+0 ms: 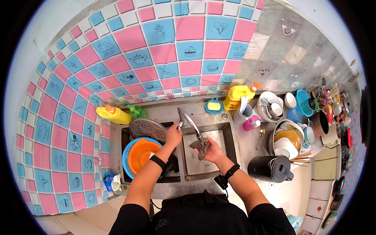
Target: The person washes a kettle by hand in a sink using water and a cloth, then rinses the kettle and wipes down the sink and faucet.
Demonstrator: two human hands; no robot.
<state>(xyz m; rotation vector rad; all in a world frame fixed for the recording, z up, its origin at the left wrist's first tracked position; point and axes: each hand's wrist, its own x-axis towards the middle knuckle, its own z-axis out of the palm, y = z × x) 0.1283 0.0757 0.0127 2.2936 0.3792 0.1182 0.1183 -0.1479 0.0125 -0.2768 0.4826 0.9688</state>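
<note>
My right hand [213, 150] holds a crumpled grey-brown cloth [201, 148] under the spout of the curved metal faucet [191, 119]. Below them lies the right basin of the steel sink [192, 177]. My left hand [174, 134] is at the faucet's lever, its fingers closed around it. Left of that hand, an orange plastic colander [141, 154] sits inside a blue basin [127, 158] in the left sink bowl. A grey perforated tray [147, 129] leans behind them. Whether water runs from the spout, I cannot tell.
Yellow jugs [117, 115] [235, 97] and a green bottle [137, 111] stand along the back. A soap dish [213, 111], a grey cup [242, 114] and a pink bottle [249, 123] are right of the faucet. Stacked bowls [271, 145] and a black kettle [265, 169] occupy the right counter.
</note>
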